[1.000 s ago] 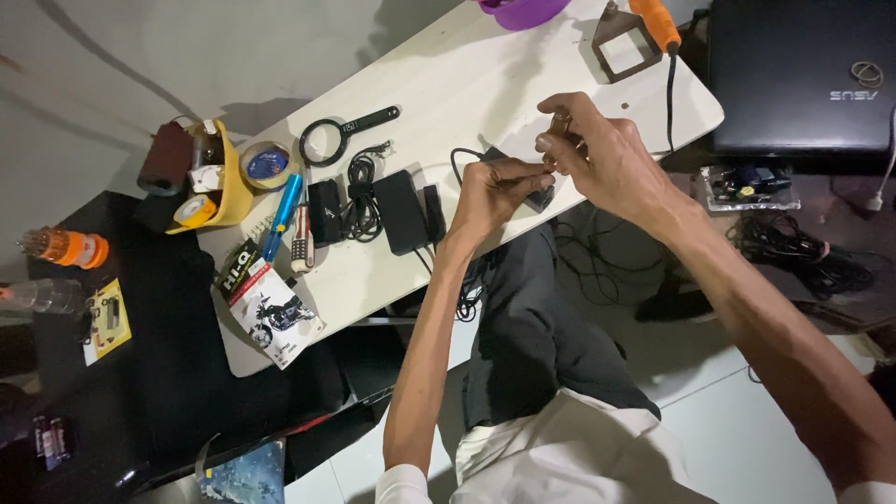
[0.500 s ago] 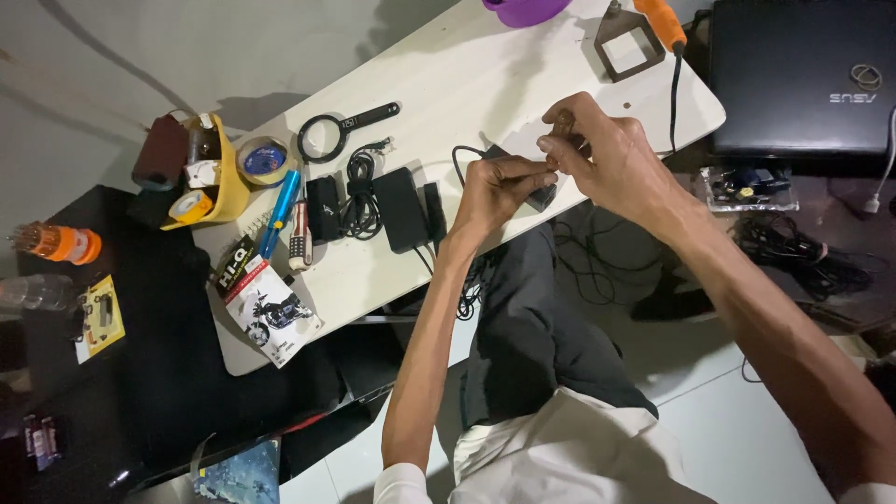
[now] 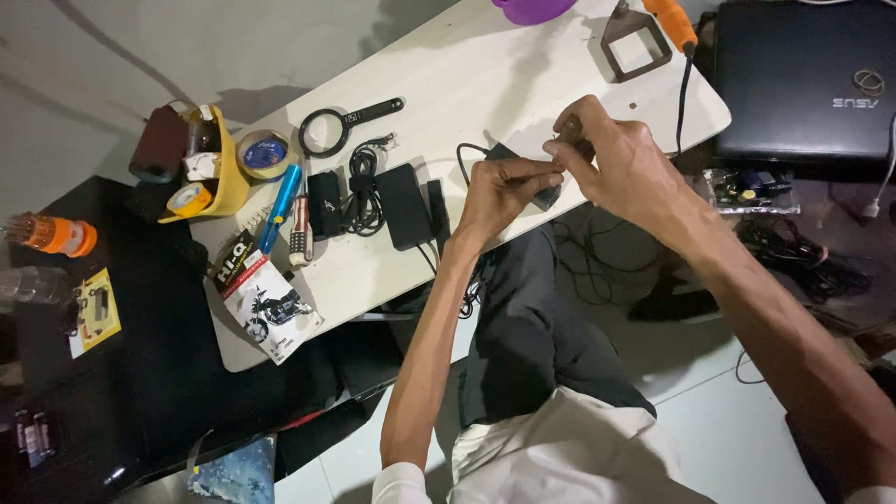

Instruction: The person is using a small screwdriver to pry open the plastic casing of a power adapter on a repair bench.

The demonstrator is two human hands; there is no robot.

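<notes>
A home electronics repair bench: white table (image 3: pixel 485 84) strewn with magnifying glass (image 3: pixel 347 119), tape rolls (image 3: pixel 264 152), cables (image 3: pixel 362 191).

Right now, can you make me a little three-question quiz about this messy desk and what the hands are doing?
1. True or false: the left hand and the right hand meet over the small dark part at the white table edge.
2. Which lies nearest the magnifying glass? A) closed black laptop B) tape roll C) orange bottle
3. What colour is the pen-shaped tool beside the black power adapter?

Key: 1 true; 2 B; 3 blue.
</notes>
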